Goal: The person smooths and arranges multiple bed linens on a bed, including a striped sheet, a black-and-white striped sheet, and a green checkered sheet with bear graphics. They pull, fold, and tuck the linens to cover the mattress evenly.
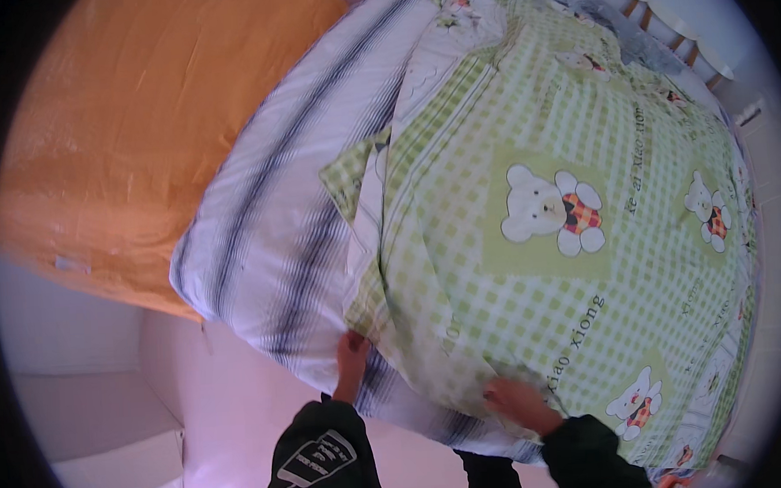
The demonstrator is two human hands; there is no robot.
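A green-and-white checked duvet cover (462, 267) printed with white bears lies spread over the bed, its left edge folded and rumpled. Below it is a striped sheet (261, 224) in white, grey and dark blue, showing along the left and front of the mattress. My left hand (353, 363) is closed on the cover's near left corner, close to the mattress edge. To its right, my right hand (515, 403) has its fingers curled into the cover's near side, where the cloth creases. Some of its fingertips are hidden by the fabric.
A large orange-brown wooden panel (154, 106) stands along the left of the bed. Grey bedding (654, 49) is bunched at the far right by a slatted rail (652, 18). Pale pink floor (231, 403) shows in front, with white cabinets (119, 453) at lower left.
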